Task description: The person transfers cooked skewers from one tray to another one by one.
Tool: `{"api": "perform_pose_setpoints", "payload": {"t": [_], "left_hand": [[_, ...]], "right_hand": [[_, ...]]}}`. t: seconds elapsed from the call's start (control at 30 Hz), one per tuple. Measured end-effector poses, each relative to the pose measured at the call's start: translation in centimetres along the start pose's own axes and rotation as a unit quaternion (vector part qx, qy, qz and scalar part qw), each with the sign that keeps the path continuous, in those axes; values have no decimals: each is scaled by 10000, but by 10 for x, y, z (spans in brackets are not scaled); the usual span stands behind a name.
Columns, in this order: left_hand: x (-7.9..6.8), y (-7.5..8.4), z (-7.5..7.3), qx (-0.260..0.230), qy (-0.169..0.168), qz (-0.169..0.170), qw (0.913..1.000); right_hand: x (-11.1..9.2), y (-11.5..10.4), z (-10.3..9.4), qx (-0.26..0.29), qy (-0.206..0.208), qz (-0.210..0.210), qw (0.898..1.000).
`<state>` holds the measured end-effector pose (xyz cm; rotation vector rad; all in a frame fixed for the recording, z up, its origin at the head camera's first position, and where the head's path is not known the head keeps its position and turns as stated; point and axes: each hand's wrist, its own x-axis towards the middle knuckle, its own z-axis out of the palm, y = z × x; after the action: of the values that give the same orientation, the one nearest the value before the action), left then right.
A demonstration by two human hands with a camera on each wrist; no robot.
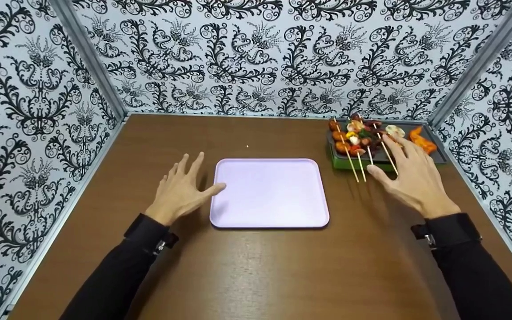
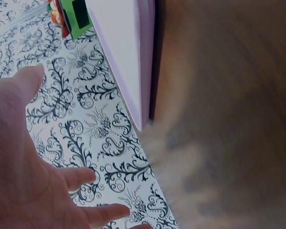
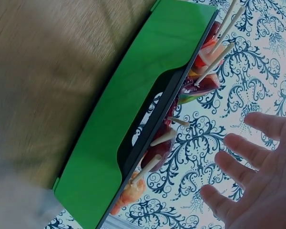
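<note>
A pale purple tray (image 1: 269,193) lies bare on the brown table. My left hand (image 1: 180,189) hovers at its left side, fingers spread and holding nothing, with the thumb over the tray's left rim in the head view. At the back right stands a green grill (image 3: 133,109) with a dark top, loaded with skewers (image 1: 347,146) of meat and vegetables whose sticks jut over the front edge. Over the grill's front right part, my right hand (image 1: 411,178) has its fingers extended above the skewer sticks. In the right wrist view those fingers stand apart from the food.
An orange chicken wing (image 1: 422,140) and a pale round slice (image 1: 394,130) lie on the grill's right part. Patterned walls (image 1: 238,58) with grey metal posts (image 1: 474,66) close off the back and both sides of the brown table (image 1: 256,271).
</note>
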<state>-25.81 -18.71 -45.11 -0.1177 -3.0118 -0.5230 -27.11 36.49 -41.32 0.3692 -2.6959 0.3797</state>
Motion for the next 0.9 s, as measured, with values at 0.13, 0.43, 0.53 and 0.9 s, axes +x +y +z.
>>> {"api": "perform_pose_setpoints", "payload": {"t": [0.13, 0.43, 0.53, 0.9], "left_hand": [[-2, 6, 4, -79, -40, 7, 10000], [-3, 18, 13, -332, -196, -214, 9990], [-3, 22, 15, -403, -198, -265, 9986], [-5, 30, 21, -587, -49, -322, 9977]], "right_hand": [[0, -4, 3, 0, 66, 60, 10000], [-2, -11, 10, 127, 233, 143, 9995], [-2, -13, 11, 174, 326, 143, 9992], [-1, -29, 23, 532, 567, 249, 9967]]}}
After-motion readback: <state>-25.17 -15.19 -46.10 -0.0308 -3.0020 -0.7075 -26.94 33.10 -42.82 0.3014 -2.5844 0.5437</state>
